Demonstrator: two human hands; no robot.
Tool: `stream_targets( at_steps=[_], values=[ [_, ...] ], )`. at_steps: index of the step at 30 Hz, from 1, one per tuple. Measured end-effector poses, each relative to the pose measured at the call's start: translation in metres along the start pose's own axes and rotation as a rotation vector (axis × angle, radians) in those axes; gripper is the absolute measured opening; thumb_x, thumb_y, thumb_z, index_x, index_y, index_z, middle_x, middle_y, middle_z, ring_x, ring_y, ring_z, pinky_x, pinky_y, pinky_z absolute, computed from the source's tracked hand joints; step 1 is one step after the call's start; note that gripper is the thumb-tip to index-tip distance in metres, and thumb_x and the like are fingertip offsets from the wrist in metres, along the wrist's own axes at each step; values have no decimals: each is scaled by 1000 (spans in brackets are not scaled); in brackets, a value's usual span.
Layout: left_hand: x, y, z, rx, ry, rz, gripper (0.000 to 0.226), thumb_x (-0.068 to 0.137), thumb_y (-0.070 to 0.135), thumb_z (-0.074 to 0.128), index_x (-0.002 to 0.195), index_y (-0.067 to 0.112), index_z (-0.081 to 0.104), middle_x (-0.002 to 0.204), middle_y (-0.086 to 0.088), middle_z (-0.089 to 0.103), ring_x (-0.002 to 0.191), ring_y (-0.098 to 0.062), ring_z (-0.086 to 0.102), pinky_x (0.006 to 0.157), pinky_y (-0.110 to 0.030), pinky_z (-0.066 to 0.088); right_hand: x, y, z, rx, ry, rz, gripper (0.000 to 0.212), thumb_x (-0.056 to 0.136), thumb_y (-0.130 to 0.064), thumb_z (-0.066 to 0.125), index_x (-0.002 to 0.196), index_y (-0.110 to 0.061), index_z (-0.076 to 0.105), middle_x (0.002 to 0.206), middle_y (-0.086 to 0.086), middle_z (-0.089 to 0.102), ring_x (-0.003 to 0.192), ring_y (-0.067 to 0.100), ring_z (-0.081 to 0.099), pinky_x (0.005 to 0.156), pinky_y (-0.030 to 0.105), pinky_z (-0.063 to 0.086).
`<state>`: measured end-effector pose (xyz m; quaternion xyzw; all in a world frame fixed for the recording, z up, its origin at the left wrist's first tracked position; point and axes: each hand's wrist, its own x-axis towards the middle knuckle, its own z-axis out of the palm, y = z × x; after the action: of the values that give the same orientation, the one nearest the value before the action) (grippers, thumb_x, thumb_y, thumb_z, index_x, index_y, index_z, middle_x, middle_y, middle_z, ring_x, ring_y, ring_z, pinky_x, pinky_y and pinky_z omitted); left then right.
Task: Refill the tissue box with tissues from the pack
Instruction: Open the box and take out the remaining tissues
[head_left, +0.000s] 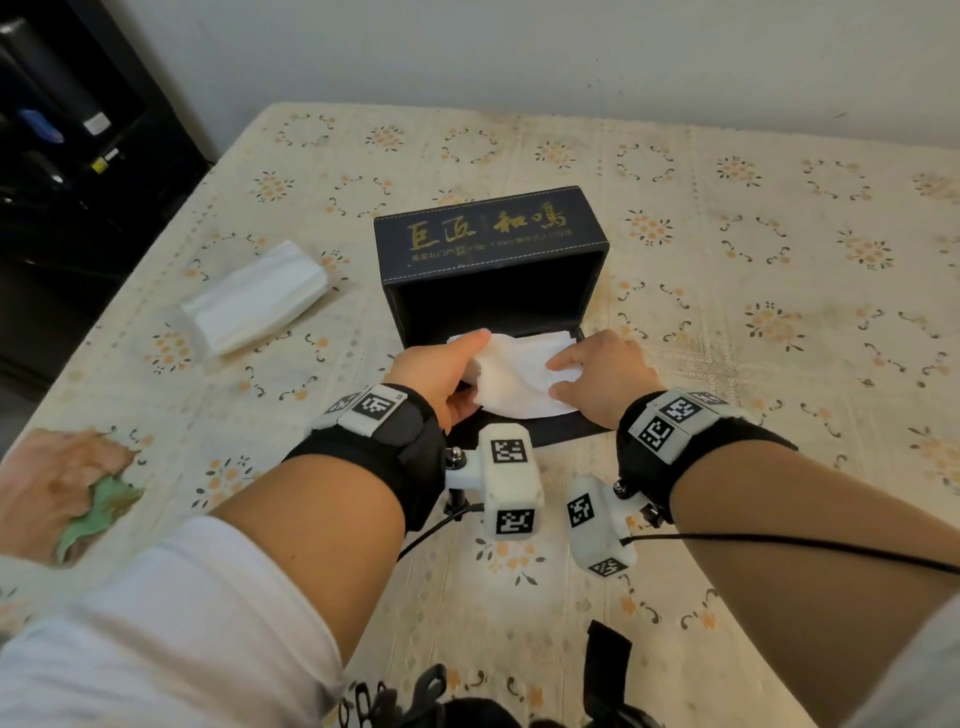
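Risk: tissue stack (514, 379) crumples at tissue box (493, 260) opening. Left hand (441, 371) grips its near-left edge, right hand (602, 371) presses flat; uneven push jams it.

A table (727, 218) fills most of the room in front of me, spread with a cream cloth (519, 597) printed with small orange flowers and curling dark sprigs. Behind it runs a plain pale wall (467, 47), a little scuffed. To the left stands a dark cabinet (78, 156), its shelves dim. The light is soft and even.
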<state>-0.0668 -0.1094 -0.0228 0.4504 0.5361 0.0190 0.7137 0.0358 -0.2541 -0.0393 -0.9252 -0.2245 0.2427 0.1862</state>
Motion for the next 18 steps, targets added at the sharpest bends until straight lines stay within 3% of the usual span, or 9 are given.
stream_targets(
  at_steps=[2, 3, 5, 6, 10, 12, 15, 18],
  values=[
    [-5, 5, 0, 23, -79, -88, 37, 74, 41, 74, 99, 15, 64, 81, -5, 64, 58, -16, 62, 47, -22, 50, -1, 0, 0, 4, -1, -6, 27, 80, -32, 65, 106, -39, 64, 129, -2, 50, 124, 25, 36, 104, 48, 34],
    [-8, 6, 0, 62, -126, -113, 39, 73, 45, 72, 99, 16, 65, 82, -5, 65, 63, -17, 63, 59, -21, 53, -1, 0, -1, 7, 0, -4, 27, 80, -32, 65, 106, -39, 64, 129, -2, 51, 125, 25, 36, 105, 49, 34],
    [-6, 6, 1, 178, -155, -95, 51, 68, 49, 74, 106, 16, 65, 100, -4, 67, 93, -21, 65, 92, -35, 50, 0, 1, -1, 17, 0, 6, 26, 80, -33, 66, 106, -39, 64, 129, -3, 51, 125, 24, 35, 105, 49, 33],
    [-5, 4, 1, 235, -127, -50, 55, 67, 48, 75, 110, 15, 64, 107, -5, 69, 101, -23, 65, 95, -38, 49, 0, 1, -1, 21, -2, 8, 26, 80, -33, 66, 105, -39, 64, 128, -3, 51, 125, 24, 35, 105, 49, 33],
    [-7, 1, 4, 538, -79, 226, 53, 75, 38, 73, 121, 17, 59, 112, -3, 66, 100, -21, 61, 88, -35, 49, 1, 2, 1, 18, 3, -17, 26, 80, -33, 66, 105, -39, 65, 128, -3, 52, 124, 23, 35, 104, 49, 34],
    [-7, -1, 5, 537, -144, 225, 54, 76, 30, 73, 125, 15, 56, 118, -7, 64, 106, -25, 61, 94, -42, 50, 3, 4, 2, 27, 20, -19, 25, 79, -33, 66, 102, -40, 65, 127, -4, 53, 123, 23, 36, 104, 49, 35],
    [-9, -5, 8, 480, -165, 183, 37, 84, 12, 65, 120, 12, 56, 121, -11, 62, 109, -29, 60, 96, -47, 49, 5, 7, 4, 34, 8, -22, 24, 78, -35, 65, 101, -41, 65, 128, -5, 53, 124, 23, 37, 105, 47, 33],
    [-7, -7, 7, 483, -153, 185, 15, 89, 6, 52, 99, 16, 57, 112, -12, 57, 98, -30, 60, 89, -48, 53, 5, 12, -1, 76, -58, -70, 33, 79, -36, 65, 112, -37, 63, 133, -2, 53, 124, 23, 42, 104, 36, 36]
  ],
)
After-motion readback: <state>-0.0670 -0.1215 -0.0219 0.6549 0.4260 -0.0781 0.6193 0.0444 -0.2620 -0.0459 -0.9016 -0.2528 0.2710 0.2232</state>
